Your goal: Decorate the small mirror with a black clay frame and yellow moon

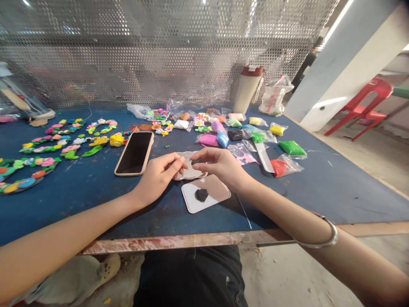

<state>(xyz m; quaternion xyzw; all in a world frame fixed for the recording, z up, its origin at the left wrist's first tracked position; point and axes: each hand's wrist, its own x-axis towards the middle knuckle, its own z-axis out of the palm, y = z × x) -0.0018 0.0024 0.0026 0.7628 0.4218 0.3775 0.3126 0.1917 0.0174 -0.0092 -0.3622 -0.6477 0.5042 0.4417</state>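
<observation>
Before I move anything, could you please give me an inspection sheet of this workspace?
surface: blue worktable, scuffed, with a stained front edge.
job's things: white scalloped piece; dark clay lump on a white card.
clutter: phone, clay flower strips, bagged clay, bottle.
hands: left hand holds the piece's edge; right hand is over it, contact unclear.
cables: thin wire-like line near the front edge.
surroundings: perforated metal screen, white pillar, red chair, person beyond the screen.
</observation>
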